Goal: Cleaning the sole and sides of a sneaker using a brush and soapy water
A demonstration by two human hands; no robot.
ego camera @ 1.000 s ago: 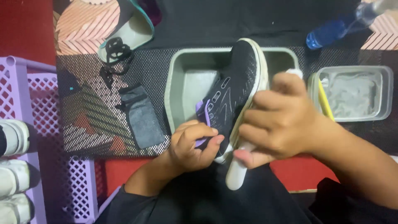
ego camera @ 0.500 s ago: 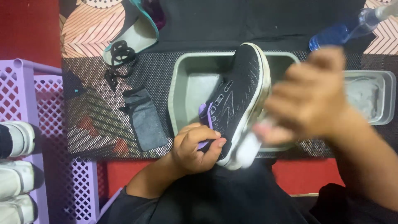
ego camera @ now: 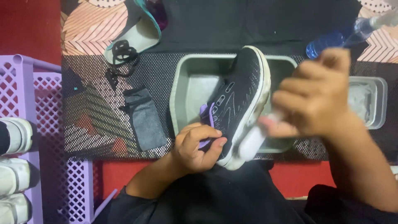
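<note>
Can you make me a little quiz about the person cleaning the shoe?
1. Which hand grips the black shoe at its heel end?
2. True or false: the shoe is held over the grey basin.
3. What lies on the mat left of the basin? A) grey insole B) spoon C) sponge

Key: 1. The left hand. 2. True. 3. A.

No labels, signs or screens show (the nearest to a package is a clear blue bottle (ego camera: 331, 39), top right).
</note>
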